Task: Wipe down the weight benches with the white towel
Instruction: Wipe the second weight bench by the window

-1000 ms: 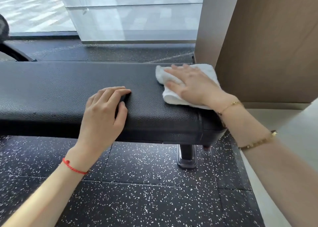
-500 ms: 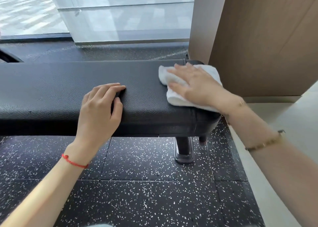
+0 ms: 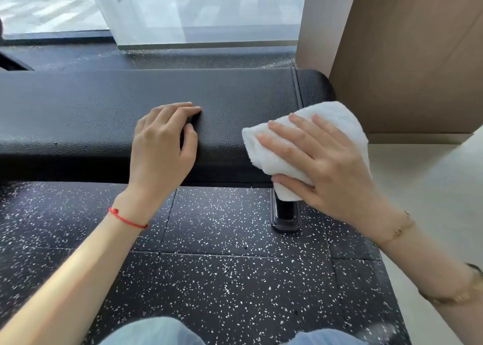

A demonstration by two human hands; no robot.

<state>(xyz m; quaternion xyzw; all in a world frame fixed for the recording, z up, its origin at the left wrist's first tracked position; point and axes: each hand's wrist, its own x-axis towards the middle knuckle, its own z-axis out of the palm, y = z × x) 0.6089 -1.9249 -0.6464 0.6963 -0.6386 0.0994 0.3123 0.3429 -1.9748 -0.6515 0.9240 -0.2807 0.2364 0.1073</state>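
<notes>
While the left hand (image 3: 163,146) rests on the black padded desk (image 3: 78,114) with fingers loosely bent, holding nothing, the right hand (image 3: 324,167) presses the bunched white towel (image 3: 337,117) against the desk's near right edge, thumb tucked under it.

Towel (image 3: 321,125) now at bench (image 3: 104,104) edge.

White towel (image 3: 337,119), black pebbled bench (image 3: 104,104), white-speckled black floor (image 3: 222,279), red wrist string (image 3: 125,219).
</notes>
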